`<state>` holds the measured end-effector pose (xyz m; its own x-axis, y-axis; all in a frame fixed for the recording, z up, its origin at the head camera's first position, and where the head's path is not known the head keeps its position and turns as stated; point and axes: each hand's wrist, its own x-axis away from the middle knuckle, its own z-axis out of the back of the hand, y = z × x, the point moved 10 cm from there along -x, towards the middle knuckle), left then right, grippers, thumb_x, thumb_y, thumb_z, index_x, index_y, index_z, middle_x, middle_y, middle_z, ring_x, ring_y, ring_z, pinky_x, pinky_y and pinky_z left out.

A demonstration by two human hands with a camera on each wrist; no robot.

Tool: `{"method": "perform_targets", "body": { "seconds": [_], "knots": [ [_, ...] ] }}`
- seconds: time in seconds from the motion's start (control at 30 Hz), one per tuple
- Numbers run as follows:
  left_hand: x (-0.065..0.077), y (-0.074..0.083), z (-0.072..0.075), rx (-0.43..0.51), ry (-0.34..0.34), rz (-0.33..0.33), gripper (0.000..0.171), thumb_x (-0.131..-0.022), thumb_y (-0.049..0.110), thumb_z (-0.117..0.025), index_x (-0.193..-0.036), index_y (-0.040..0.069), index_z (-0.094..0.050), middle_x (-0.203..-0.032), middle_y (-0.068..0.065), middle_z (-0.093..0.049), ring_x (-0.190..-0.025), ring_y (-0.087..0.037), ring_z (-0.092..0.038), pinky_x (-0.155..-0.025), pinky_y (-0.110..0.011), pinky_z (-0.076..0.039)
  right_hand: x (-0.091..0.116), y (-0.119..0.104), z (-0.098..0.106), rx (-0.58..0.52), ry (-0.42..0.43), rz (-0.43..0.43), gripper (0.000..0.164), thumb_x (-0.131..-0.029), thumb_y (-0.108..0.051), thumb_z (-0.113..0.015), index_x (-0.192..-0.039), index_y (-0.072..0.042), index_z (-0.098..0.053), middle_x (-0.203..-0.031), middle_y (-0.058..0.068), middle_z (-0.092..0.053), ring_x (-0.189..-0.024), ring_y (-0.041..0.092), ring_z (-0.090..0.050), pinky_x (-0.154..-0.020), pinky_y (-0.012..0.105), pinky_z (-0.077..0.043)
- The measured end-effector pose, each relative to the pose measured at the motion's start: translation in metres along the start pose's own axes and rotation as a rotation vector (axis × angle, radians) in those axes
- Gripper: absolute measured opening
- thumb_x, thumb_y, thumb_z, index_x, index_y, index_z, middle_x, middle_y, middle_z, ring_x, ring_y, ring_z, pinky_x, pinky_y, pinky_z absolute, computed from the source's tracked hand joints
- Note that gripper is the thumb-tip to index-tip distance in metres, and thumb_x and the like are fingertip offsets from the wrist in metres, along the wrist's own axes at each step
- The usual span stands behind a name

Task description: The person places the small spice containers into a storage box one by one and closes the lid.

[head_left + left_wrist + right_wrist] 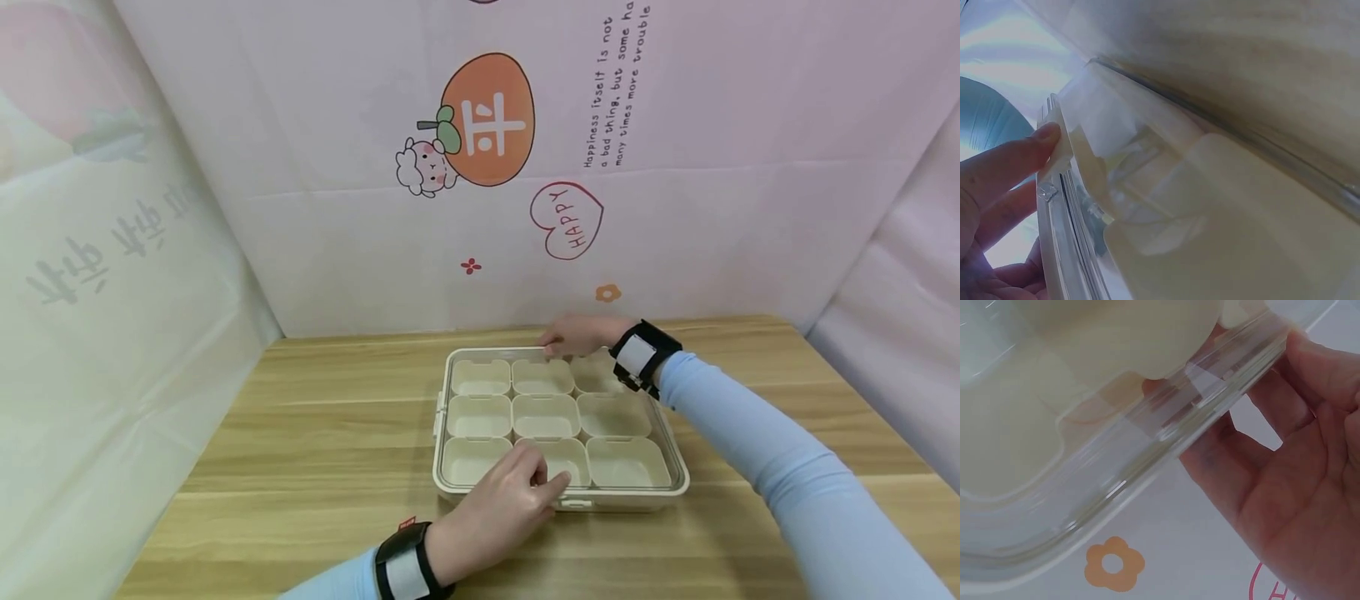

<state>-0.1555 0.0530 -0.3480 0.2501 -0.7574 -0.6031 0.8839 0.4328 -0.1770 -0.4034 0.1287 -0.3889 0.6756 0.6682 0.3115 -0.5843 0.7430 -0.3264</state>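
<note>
A cream storage box [637, 500] with a clear lid lies flat on the wooden table, and several small cream bins [628, 463] show through the lid. My left hand [502, 504] is at the middle of the near edge. In the left wrist view, one fingertip presses a cream latch [1059, 150] on the box's side while the other fingers curl behind that edge. Across the box, my right hand [583, 335] grips the far edge. The right wrist view shows the right thumb [1325, 365] at the clear rim, with fingers partly seen through the plastic.
Bare wooden tabletop [315, 433] extends left of the box. Close behind the far side hangs a white printed cloth [360, 250], with more cloth along both sides. Another small latch [439, 413] sits on the box's left side. Each wrist wears a black strap.
</note>
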Motion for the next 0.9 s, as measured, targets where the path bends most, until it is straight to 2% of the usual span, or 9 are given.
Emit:
{"method": "perform_targets", "body": {
  "seconds": [0.23, 0.4, 0.5, 0.6, 0.7, 0.8, 0.9],
  "knots": [
    [-0.002, 0.003, -0.002, 0.016, 0.005, -0.009, 0.031, -0.074, 0.021, -0.079, -0.102, 0.013, -0.070, -0.080, 0.000, -0.046, -0.079, -0.012, -0.044, -0.073, -0.017, -0.041, 0.002, -0.003, 0.000, 0.015, 0.031, 0.034, 0.021, -0.098, -0.014, -0.048, -0.081, -0.005, -0.056, -0.072, 0.004, -0.055, -0.064, 0.016, -0.055, -0.060, 0.024, -0.042],
    [-0.002, 0.003, -0.002, 0.002, -0.004, -0.008, 0.032, -0.074, 0.023, -0.079, -0.103, 0.013, -0.069, -0.080, 0.001, -0.046, -0.080, -0.012, -0.044, -0.074, -0.017, -0.041, 0.002, -0.007, 0.001, -0.001, 0.036, 0.015, 0.022, -0.098, -0.015, -0.049, -0.079, -0.005, -0.054, -0.074, 0.006, -0.056, -0.069, 0.017, -0.058, -0.063, 0.025, -0.043],
    [-0.001, 0.002, -0.001, -0.006, 0.005, -0.004, 0.034, -0.072, 0.022, -0.080, -0.103, 0.013, -0.069, -0.080, 0.001, -0.046, -0.079, -0.012, -0.043, -0.072, -0.017, -0.040, 0.004, -0.008, 0.002, -0.004, 0.047, 0.017, 0.020, -0.099, -0.016, -0.048, -0.087, -0.004, -0.059, -0.081, 0.010, -0.061, -0.076, 0.022, -0.062, -0.067, 0.029, -0.047],
    [0.002, 0.004, 0.000, -0.007, 0.008, -0.005, 0.038, -0.071, 0.025, -0.081, -0.104, 0.012, -0.068, -0.081, 0.000, -0.046, -0.078, -0.012, -0.043, -0.071, -0.017, -0.039, 0.012, -0.006, 0.004, -0.029, 0.093, 0.018, 0.025, -0.099, -0.018, -0.047, -0.110, -0.001, -0.063, -0.104, 0.016, -0.066, -0.097, 0.030, -0.063, -0.085, 0.040, -0.051],
    [0.006, 0.000, 0.001, 0.031, -0.006, 0.032, 0.041, -0.076, 0.033, -0.078, -0.109, 0.012, -0.066, -0.085, 0.000, -0.049, -0.079, -0.011, -0.046, -0.072, -0.018, -0.041, 0.029, 0.004, 0.012, -0.102, 0.184, -0.031, 0.042, -0.100, -0.021, -0.045, -0.133, 0.004, -0.048, -0.130, 0.024, -0.054, -0.119, 0.039, -0.052, -0.102, 0.050, -0.040],
    [0.011, -0.015, 0.009, 0.047, 0.004, 0.109, 0.037, -0.082, 0.037, -0.070, -0.109, 0.012, -0.067, -0.092, 0.000, -0.058, -0.084, -0.010, -0.053, -0.078, -0.020, -0.047, 0.056, 0.015, 0.025, -0.135, 0.319, -0.112, 0.052, -0.101, -0.026, -0.043, -0.141, 0.006, -0.035, -0.142, 0.028, -0.041, -0.128, 0.043, -0.043, -0.107, 0.054, -0.033],
    [0.019, -0.040, 0.025, 0.024, 0.088, 0.182, 0.028, -0.086, 0.031, -0.066, -0.105, 0.010, -0.069, -0.098, -0.002, -0.064, -0.091, -0.013, -0.059, -0.084, -0.025, -0.050, 0.086, 0.021, 0.035, -0.109, 0.437, -0.169, 0.058, -0.101, -0.030, -0.041, -0.144, 0.006, -0.028, -0.145, 0.031, -0.032, -0.132, 0.047, -0.035, -0.108, 0.058, -0.028]
  ]
}}
